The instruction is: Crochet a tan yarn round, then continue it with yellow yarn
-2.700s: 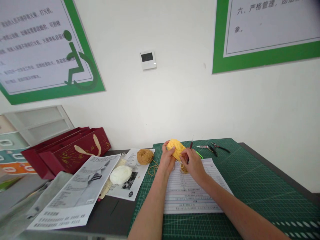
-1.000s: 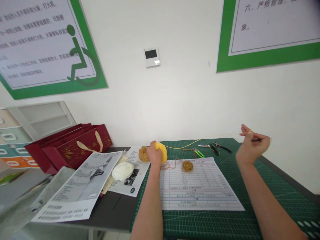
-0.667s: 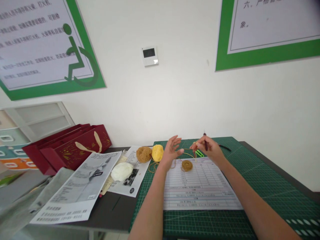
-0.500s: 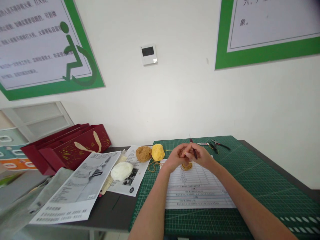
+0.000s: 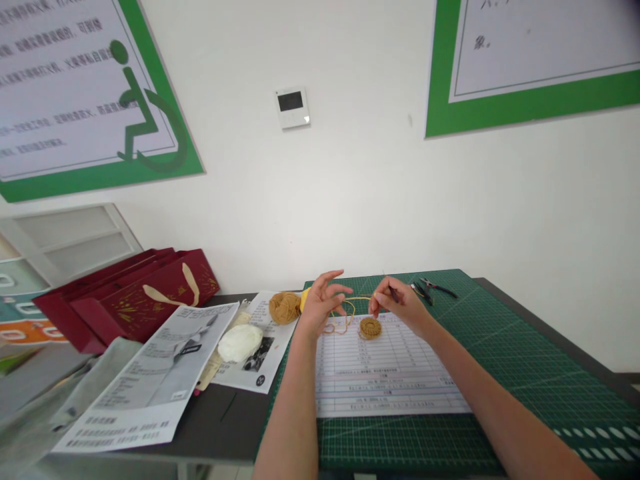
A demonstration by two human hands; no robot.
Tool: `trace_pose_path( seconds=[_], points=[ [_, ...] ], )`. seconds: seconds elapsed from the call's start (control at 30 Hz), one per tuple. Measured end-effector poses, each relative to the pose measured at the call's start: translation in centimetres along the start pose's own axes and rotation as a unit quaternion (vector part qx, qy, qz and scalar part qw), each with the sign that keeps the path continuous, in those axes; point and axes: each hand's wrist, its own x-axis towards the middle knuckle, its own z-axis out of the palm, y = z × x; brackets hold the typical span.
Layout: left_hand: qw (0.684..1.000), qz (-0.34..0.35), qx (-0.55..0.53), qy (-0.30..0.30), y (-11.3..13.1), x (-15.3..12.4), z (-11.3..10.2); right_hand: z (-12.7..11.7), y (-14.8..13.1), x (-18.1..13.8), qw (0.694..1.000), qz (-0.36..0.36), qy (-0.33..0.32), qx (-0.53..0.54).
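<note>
My left hand [image 5: 324, 303] is open, fingers spread, over the upper left of the printed sheet. Strands of yellow yarn [image 5: 359, 298] run from beside it to my right hand [image 5: 397, 301], whose fingers are pinched together. That hand grips a crochet hook [image 5: 393, 292] with a dark red handle, its thin tip pointing up. Just below the right fingertips, a small round brown crocheted piece [image 5: 371, 328] lies on the printed sheet [image 5: 390, 380]. Behind my left hand the yellow yarn ball [image 5: 304, 299] is mostly hidden. Left of it rests a brown yarn ball [image 5: 284, 309].
A green cutting mat [image 5: 505, 373] lies under the sheet. Pliers [image 5: 440, 289] and another black-handled tool [image 5: 423, 293] lie at its back. A white yarn ball [image 5: 241, 343], papers [image 5: 150, 380] and dark red paper bags [image 5: 135, 300] are on the left, against the wall.
My hands were together above the crocheted piece; now they are apart, the left moved left with its fingers spread. Yellow yarn now stretches between them, and the crocheted piece shows fully.
</note>
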Motion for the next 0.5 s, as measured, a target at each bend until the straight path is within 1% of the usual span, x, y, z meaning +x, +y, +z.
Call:
trace_pose_path(
  seconds=[0.1,0.2,0.27,0.3,0.33,0.37,0.4,0.43,0.47,0.5],
  points=[
    [0.995,0.043,-0.086,0.007,0.5,-0.2,0.0,0.2,0.5,-0.1,0.999,0.000,-0.036,0.010],
    [0.981,0.095,-0.170,0.022,0.7,-0.2,0.1,0.4,1.1,-0.2,0.999,0.006,-0.052,0.001],
    [0.975,0.132,-0.178,0.026,0.7,-0.1,0.1,0.5,1.2,-0.2,0.998,0.007,-0.057,0.000],
    [0.976,0.148,-0.160,0.020,0.7,0.0,0.1,0.5,1.2,-0.2,0.998,0.005,-0.057,0.001],
    [0.979,0.162,-0.124,0.010,0.6,0.1,0.1,0.5,1.0,-0.2,0.999,0.001,-0.053,0.003],
    [0.983,0.172,-0.064,-0.004,0.4,0.2,0.1,0.5,0.9,-0.1,0.999,-0.005,-0.045,0.005],
    [0.984,0.175,0.017,-0.019,0.2,0.3,0.1,0.5,0.7,-0.1,0.999,-0.011,-0.036,0.007],
    [0.978,0.174,0.114,-0.028,-0.2,0.4,0.2,0.5,0.4,-0.1,1.000,-0.017,-0.025,0.009],
    [0.962,0.163,0.216,-0.035,-0.7,0.5,0.2,0.4,0.2,0.0,1.000,-0.022,-0.014,0.011],
    [0.939,0.157,0.305,-0.026,-1.1,0.6,0.4,0.4,0.1,0.0,1.000,-0.025,-0.006,0.014]
  ],
)
